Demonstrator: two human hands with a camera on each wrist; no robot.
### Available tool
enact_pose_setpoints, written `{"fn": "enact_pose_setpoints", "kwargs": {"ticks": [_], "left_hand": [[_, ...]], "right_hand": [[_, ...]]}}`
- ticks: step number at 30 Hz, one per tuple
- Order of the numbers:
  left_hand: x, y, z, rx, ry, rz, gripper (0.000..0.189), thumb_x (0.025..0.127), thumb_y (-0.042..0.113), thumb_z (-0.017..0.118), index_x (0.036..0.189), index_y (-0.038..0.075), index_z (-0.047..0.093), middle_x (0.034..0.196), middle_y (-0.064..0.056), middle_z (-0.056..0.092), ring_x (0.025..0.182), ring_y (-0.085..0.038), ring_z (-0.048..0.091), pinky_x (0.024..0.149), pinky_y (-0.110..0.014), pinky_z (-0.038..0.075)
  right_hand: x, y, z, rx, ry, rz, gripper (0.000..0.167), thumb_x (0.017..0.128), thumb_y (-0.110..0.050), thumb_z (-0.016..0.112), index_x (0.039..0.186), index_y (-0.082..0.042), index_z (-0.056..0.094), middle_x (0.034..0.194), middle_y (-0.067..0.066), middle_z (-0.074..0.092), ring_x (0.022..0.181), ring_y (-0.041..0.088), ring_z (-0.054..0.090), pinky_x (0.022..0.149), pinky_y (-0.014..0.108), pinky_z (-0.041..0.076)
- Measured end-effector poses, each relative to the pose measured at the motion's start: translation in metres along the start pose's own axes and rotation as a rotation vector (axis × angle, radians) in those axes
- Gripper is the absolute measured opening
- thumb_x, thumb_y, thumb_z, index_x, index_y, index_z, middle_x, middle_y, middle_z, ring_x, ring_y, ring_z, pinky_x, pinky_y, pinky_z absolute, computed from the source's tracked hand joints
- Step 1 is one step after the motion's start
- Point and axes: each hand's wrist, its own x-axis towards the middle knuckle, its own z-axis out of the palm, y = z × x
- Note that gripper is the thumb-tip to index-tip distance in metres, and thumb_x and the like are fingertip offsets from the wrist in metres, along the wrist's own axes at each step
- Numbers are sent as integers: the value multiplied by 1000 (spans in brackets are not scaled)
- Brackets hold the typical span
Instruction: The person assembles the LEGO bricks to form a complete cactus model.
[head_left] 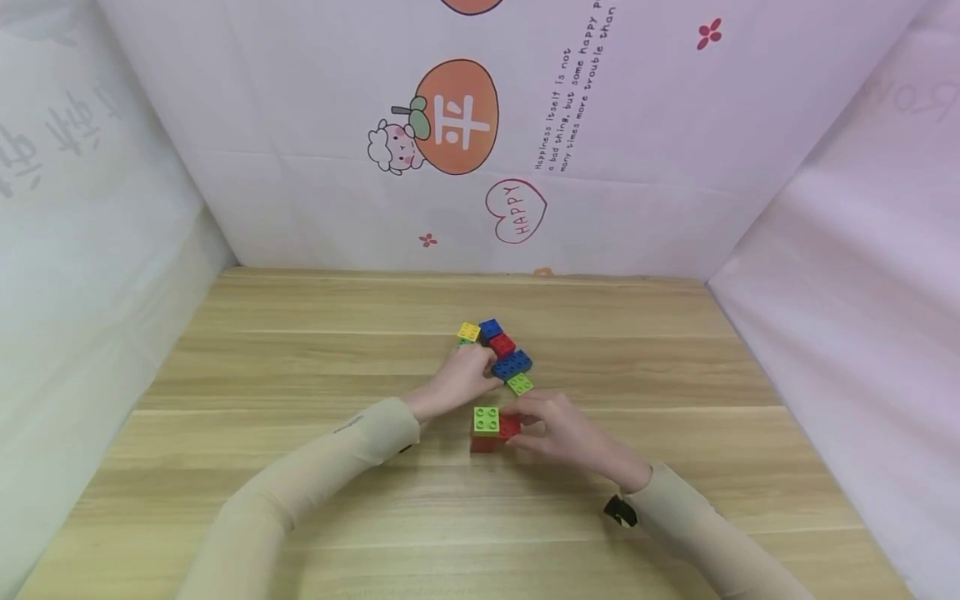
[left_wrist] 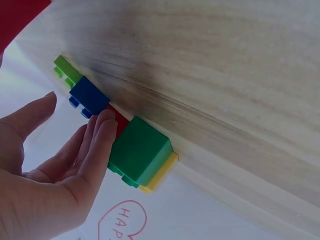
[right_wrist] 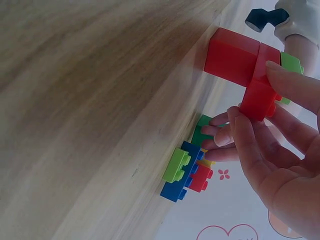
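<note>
In the head view my right hand (head_left: 566, 429) pinches the overhanging end of a red brick (right_wrist: 257, 101) between thumb and fingers. That brick is part of a small stack, with a red block (right_wrist: 232, 56) under it and a lime green brick (head_left: 486, 420) on top. My left hand (head_left: 462, 379) reaches over to the loose bricks, its thumb apart from its gently bent fingers. In the left wrist view, its fingertips are beside a red brick (left_wrist: 120, 120) and a green brick (left_wrist: 140, 150); whether they touch is unclear.
Around the left hand lie a yellow brick (head_left: 469, 331), a small blue brick (head_left: 491, 327), a long blue brick (head_left: 513, 365) and a lime green brick (head_left: 520, 384). The wooden table (head_left: 300, 358) has printed white cloth (head_left: 330, 208) behind it and at both sides.
</note>
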Motion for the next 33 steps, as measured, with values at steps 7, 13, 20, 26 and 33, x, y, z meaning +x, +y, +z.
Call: {"fn": "enact_pose_setpoints", "kwargs": {"ticks": [7, 13, 20, 26, 33], "left_hand": [[1, 1, 2, 65, 9, -1, 17, 89, 22, 74, 88, 6, 67, 74, -1, 61, 66, -12, 49, 56, -19, 38], [3, 1, 5, 141, 22, 0, 22, 89, 24, 74, 95, 4, 68, 83, -5, 66, 71, -14, 55, 58, -21, 46], [8, 0, 9, 187, 18, -3, 23, 90, 25, 73, 97, 4, 67, 87, -6, 66, 72, -13, 55, 60, -22, 47], [9, 1, 10, 226, 14, -14, 25, 91, 25, 73, 99, 2, 67, 88, -6, 66, 70, -13, 54, 58, -21, 45], [4, 0, 9, 185, -6, -12, 23, 90, 21, 73, 98, 1, 67, 83, -6, 65, 66, -13, 52, 53, -19, 42]], "right_hand": [[0, 0, -1, -5, 0, -3, 34, 84, -16, 80, 114, -7, 70, 106, 5, 75, 93, 13, 72, 80, 28, 62], [1, 0, -1, -3, 0, -9, 33, 84, -16, 80, 114, -7, 70, 107, 5, 75, 93, 12, 72, 80, 27, 62], [1, -2, -2, 4, -11, 4, 35, 84, -16, 79, 116, -7, 70, 109, 6, 75, 95, 13, 72, 81, 27, 62], [2, -3, -3, 11, -17, 8, 35, 84, -15, 79, 117, -7, 70, 110, 7, 75, 95, 14, 73, 82, 27, 62], [0, -1, -2, 11, -17, 12, 36, 84, -16, 79, 118, -6, 70, 111, 7, 75, 95, 14, 73, 81, 25, 62]]}}
